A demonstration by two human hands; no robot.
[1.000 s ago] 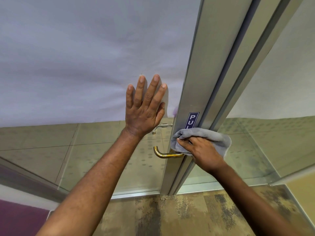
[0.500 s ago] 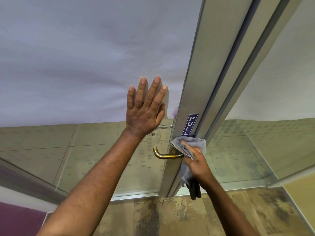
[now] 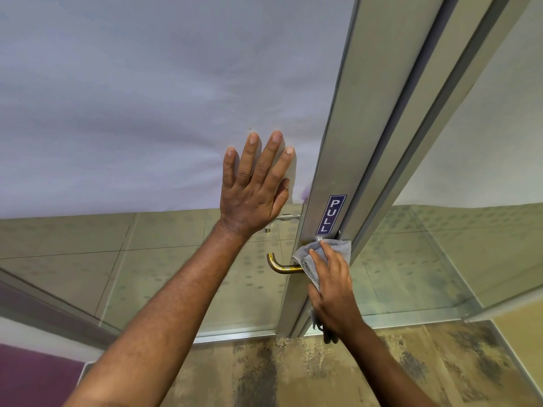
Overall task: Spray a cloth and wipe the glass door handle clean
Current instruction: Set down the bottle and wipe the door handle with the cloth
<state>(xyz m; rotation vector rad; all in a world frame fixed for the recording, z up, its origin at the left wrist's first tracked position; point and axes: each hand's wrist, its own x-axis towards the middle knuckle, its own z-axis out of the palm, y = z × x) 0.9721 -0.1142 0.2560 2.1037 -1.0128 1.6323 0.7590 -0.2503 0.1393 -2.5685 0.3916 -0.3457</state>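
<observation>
Frosted glass door fills upper left. Your left hand presses it, fingers flat; your right hand grips cloth against brass handle, lower centre.

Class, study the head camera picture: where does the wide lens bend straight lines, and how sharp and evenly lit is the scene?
Head view: the door frame leans and splays from lens distortion; light is soft and even, without hard glare; left hand, cloth and handle are all sharp.

One head-worn wide-angle view looks forward and down, close to the glass door and floor.
</observation>
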